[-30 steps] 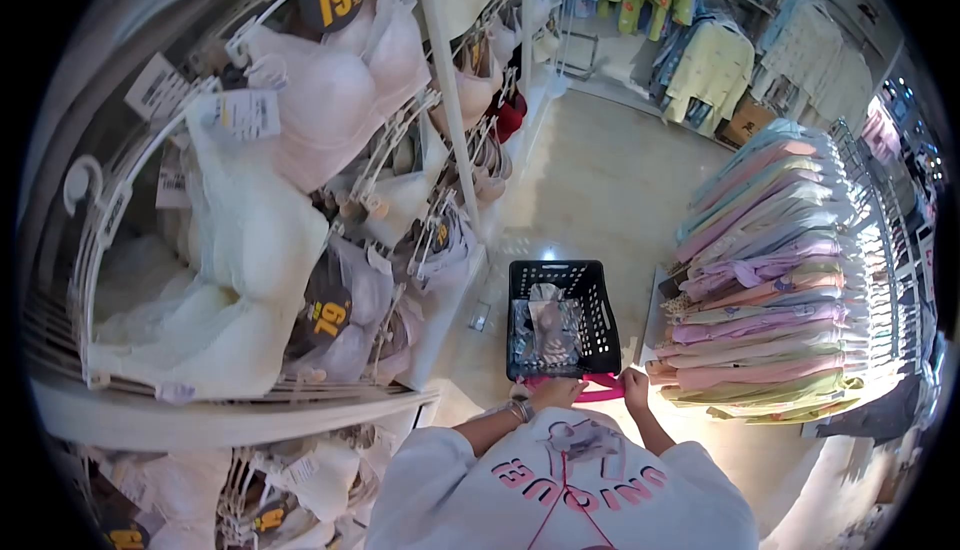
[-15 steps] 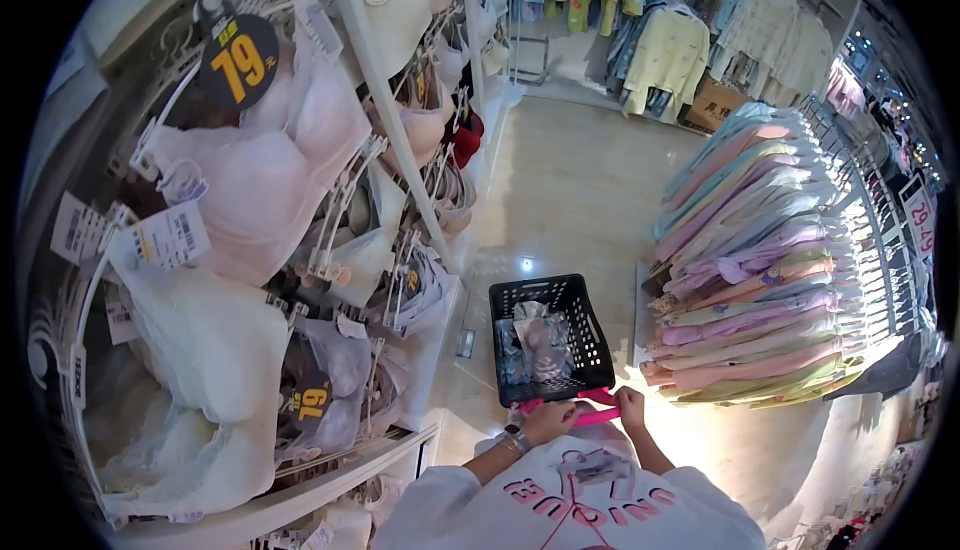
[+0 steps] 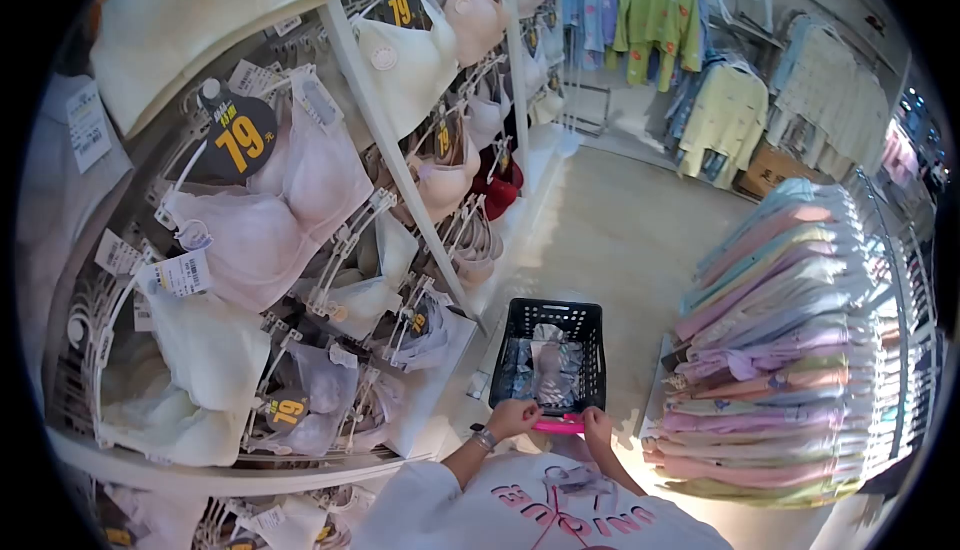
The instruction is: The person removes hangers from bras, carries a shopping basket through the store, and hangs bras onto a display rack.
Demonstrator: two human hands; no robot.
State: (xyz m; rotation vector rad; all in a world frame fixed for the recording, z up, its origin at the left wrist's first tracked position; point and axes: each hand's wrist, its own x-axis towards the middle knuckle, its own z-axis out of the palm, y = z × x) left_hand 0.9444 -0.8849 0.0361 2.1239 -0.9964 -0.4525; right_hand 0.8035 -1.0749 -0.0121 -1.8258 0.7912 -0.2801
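A black perforated basket [image 3: 598, 370] hangs in front of my body, with grey and patterned packaged items [image 3: 552, 365] inside it. Its pink handle [image 3: 558, 424] lies at the near edge. My left hand [image 3: 513, 418], with a watch and bracelet on the wrist, is closed at the left end of the handle. At the right end, my right hand [image 3: 597, 424] is closed on the same pink handle. What the fingertips of my left hand pinch is too small to make out fully.
Racks of hanging bras [image 3: 270, 220] with round price signs stand close on the left. On the right is a rack of pastel clothes [image 3: 770, 350]. Pajamas [image 3: 725, 120] hang at the back, above a cardboard box [image 3: 772, 170]. Pale floor [image 3: 620, 240] runs between them.
The view has shifted, showing more of the upper left racks. Both hands now sit nearer the basket's edge, and the pink handle shows less than before.
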